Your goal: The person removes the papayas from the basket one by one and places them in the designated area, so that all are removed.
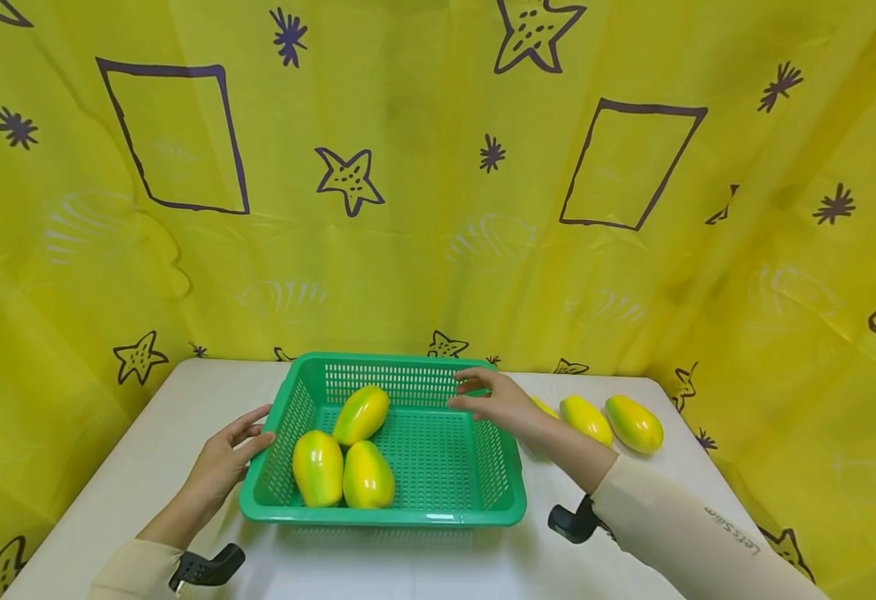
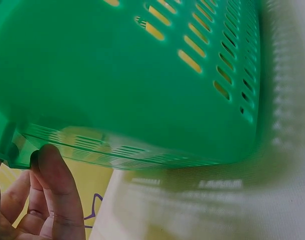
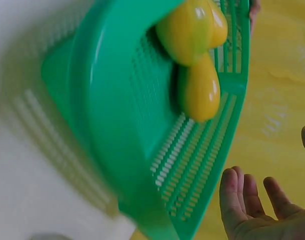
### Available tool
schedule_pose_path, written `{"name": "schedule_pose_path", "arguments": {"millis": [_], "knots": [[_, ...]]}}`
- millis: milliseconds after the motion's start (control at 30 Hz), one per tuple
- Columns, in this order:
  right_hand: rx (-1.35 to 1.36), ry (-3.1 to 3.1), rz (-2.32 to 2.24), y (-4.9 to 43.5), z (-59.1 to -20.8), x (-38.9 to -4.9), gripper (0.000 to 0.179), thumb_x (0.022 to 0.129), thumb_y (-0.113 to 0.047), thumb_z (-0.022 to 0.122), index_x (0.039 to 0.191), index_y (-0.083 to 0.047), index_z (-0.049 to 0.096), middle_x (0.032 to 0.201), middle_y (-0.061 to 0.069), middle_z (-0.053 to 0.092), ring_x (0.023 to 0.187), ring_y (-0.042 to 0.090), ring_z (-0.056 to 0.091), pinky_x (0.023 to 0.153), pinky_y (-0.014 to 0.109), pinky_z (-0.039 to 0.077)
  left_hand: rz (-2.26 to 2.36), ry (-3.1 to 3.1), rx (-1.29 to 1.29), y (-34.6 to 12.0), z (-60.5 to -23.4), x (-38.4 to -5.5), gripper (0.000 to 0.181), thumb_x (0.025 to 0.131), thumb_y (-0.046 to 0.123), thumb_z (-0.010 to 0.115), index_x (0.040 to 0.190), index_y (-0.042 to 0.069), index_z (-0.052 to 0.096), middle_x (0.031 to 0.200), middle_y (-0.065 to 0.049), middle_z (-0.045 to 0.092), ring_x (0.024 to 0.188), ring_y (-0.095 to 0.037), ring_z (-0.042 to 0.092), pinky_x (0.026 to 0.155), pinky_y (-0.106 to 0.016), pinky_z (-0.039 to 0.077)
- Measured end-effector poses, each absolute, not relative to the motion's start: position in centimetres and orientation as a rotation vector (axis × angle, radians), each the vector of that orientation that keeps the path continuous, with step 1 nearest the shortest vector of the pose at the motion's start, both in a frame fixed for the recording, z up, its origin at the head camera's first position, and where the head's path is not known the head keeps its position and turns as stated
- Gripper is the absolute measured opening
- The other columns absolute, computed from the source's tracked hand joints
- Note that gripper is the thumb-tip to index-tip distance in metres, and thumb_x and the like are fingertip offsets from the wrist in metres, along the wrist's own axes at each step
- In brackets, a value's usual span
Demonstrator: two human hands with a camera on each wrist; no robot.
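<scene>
A green plastic basket (image 1: 438, 515) with slotted walls stands on the table, three yellow-green mangoes (image 1: 368, 477) grouped in its left half. My left hand (image 1: 222, 457) holds the basket's left rim, thumb at the edge; the left wrist view shows these fingers (image 2: 60, 195) beside the rim's corner. Over the basket's right end, my right hand (image 1: 496, 402) is held with fingers spread loosely and nothing between them. In the right wrist view the right hand (image 3: 262, 215) appears apart from the basket wall.
Right of the basket lie more mangoes (image 1: 634, 424) on the white table (image 1: 558, 554), one partly hidden behind my right forearm. A yellow curtain (image 1: 407, 267) with starfish drawings hangs close behind and at both sides.
</scene>
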State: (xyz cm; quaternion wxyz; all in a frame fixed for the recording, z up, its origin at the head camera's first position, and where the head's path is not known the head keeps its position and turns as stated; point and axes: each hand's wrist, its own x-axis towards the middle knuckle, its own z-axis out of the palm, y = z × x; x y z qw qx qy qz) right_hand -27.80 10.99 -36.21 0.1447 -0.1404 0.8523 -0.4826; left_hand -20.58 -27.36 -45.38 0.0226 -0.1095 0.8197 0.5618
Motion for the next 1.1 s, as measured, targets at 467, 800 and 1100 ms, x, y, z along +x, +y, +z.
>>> {"name": "schedule_pose_path", "arguments": {"millis": [467,800,1100], "knots": [[-0.386,2.383,-1.444,6.1,-40.1,-24.9,0.059,0.086,-0.027,0.075,0.138,-0.008,0.053,0.128,0.016,0.061,0.114,0.029,0.06,0.088,0.042,0.055,1.744,2.525,-0.332,-27.5,-45.8,-20.5,0.065,0.099,0.035,0.058,0.154,0.01,0.032,0.138,-0.022,0.045,0.097,-0.012,0.058,0.077,-0.025,0.056],[-0.369,2.387,-1.403,4.5,-41.3,-23.5,0.063,0.084,-0.03,0.078,0.139,-0.01,0.053,0.133,0.016,0.059,0.117,0.034,0.058,0.09,0.049,0.052,1.762,2.527,-0.335,-27.4,-45.8,-20.6,0.066,0.099,0.035,0.059,0.153,0.009,0.032,0.136,-0.022,0.046,0.093,-0.009,0.058,0.075,-0.024,0.056],[-0.361,2.357,-1.421,3.7,-42.5,-23.5,0.069,0.082,-0.025,0.08,0.141,-0.006,0.05,0.135,0.02,0.057,0.105,0.032,0.064,0.086,0.045,0.055,1.773,2.521,-0.34,-27.2,-45.6,-20.6,0.064,0.099,0.033,0.059,0.153,0.009,0.034,0.136,-0.021,0.046,0.092,-0.008,0.058,0.075,-0.023,0.056]]}}
